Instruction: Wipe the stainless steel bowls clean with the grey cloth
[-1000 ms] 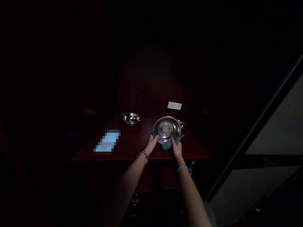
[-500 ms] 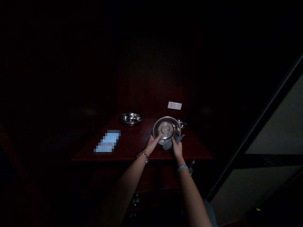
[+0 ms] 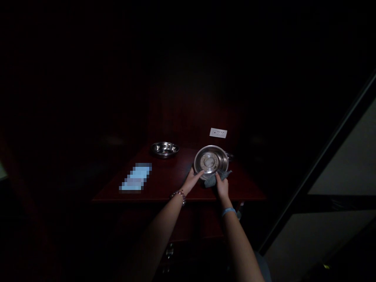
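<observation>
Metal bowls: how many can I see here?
3: one bowl tilted in both hands, one at the table's back left, and one, possibly a bowl, mostly hidden behind the held one.

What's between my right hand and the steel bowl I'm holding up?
A grey cloth, bunched between your right hand and the near edge of the steel bowl; the head view shows it.
</observation>
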`<move>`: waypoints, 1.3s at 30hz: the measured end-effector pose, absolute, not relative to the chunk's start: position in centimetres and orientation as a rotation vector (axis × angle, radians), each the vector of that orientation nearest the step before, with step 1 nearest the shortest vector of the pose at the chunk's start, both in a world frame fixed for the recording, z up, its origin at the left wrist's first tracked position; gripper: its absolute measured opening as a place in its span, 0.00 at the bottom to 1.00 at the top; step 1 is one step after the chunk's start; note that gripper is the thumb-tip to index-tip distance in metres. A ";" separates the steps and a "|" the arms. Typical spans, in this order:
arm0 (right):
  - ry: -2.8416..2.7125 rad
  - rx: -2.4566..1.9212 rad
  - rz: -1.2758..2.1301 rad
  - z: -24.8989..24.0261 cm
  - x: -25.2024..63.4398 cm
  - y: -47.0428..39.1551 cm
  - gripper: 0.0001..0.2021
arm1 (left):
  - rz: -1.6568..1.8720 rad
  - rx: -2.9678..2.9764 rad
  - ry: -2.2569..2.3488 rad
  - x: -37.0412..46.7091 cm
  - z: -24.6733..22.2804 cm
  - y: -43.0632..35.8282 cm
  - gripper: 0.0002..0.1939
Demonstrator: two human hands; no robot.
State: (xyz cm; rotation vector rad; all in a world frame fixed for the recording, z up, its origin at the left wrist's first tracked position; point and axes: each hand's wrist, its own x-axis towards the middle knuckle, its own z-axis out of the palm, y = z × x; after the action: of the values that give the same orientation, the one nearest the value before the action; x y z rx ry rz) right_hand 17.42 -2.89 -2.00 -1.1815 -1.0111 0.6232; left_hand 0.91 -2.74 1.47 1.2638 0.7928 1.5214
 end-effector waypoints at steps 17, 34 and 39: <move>-1.049 -1.213 0.595 -1.5 16.9 -3.3 0.22 | 1.545 1.005 1.058 0.1 1.1 -1.8 0.13; -1.030 -1.280 0.579 -1.3 17.0 -3.5 0.23 | 1.532 1.048 0.889 0.2 0.7 -1.1 0.24; -1.045 -1.264 0.585 -1.5 17.1 -3.3 0.21 | 1.594 1.062 0.856 0.5 0.7 -0.7 0.28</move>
State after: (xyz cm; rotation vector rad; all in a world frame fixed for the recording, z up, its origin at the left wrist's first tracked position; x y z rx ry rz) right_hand 17.08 -3.31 -1.51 -1.2639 -1.0454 0.5853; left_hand 0.54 -0.70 0.69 1.0620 0.8556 1.5943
